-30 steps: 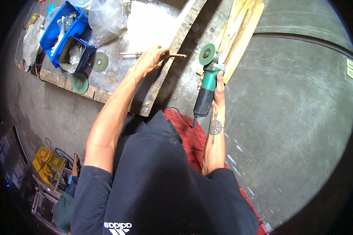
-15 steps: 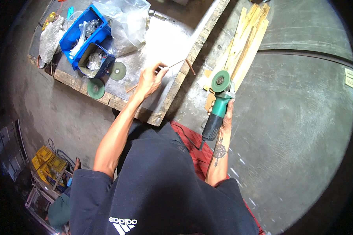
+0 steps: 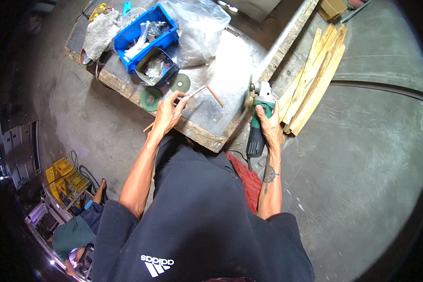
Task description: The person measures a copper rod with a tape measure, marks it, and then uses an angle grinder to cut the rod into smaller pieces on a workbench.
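Observation:
Over the near part of the workbench (image 3: pixel 199 132), my left hand (image 3: pixel 168 115) pinches a thin brownish rod (image 3: pixel 197 91) that points up and to the right. A second reddish-brown rod (image 3: pixel 215 96) lies on the bench top just right of it. My right hand (image 3: pixel 270 123) is wrapped round the body of a green and black angle grinder (image 3: pixel 255 140), held upright beside the bench's right edge. Its disc (image 3: pixel 248 92) shows nearly edge-on; I cannot tell whether it spins. Two loose green grinding discs, one nearer (image 3: pixel 150 99) and one farther (image 3: pixel 180 83), lie left of the rods.
A blue bin (image 3: pixel 127 51), a smaller dark container (image 3: pixel 143 77) and a clear plastic bag (image 3: pixel 199 40) stand on the bench. Wooden planks (image 3: pixel 315 80) lie on the floor to the right. Yellow crates (image 3: pixel 63 176) and part of another person (image 3: pixel 75 237) are at lower left.
My view has shifted. The grinder has come left toward the bench edge and turned, so its disc no longer faces me. My left hand has drawn back left with the rod, which now tilts differently.

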Tool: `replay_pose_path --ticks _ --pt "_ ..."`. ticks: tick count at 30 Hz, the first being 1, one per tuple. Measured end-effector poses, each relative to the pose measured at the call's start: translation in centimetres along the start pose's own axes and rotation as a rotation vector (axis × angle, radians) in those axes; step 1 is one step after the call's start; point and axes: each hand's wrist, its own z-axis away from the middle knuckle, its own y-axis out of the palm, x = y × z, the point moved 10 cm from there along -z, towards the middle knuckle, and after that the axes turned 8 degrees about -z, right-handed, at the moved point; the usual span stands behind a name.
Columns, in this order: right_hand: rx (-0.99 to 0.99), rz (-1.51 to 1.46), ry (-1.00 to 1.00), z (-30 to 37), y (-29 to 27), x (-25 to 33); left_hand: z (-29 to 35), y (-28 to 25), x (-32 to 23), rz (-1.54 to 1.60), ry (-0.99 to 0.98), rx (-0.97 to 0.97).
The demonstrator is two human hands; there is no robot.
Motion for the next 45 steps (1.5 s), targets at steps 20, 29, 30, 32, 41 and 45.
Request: replay_pose_path --ticks 20,29,30,32,41,45 --pt "0.294 -1.485 0.565 -5.9 16.3 -6.8 6.4 -7.8 7.7 0.232 -0.233 -0.163" --pt "0.14 -0.812 0.402 -0.5 14.2 -6.8 5.3 -9.1 7.9 0.295 -0.155 -0.203" --pt "0.111 -0.753 0.37 -0.3 13.9 -6.5 5.1 -9.2 7.6 0.287 -0.153 -0.196" --pt "0.062 -0.595 0.384 0.2 13.3 -6.2 5.1 -9.5 7.1 0.271 -0.147 -0.187" --pt "-0.198 0.59 0.064 0.7 11.2 -3.9 5.3 -10.6 4.6 0.184 -0.083 -0.189" --pt "-0.248 0.619 0.052 1.1 12.4 -2.8 5.5 -10.8 4.9 0.176 -0.086 -0.167"
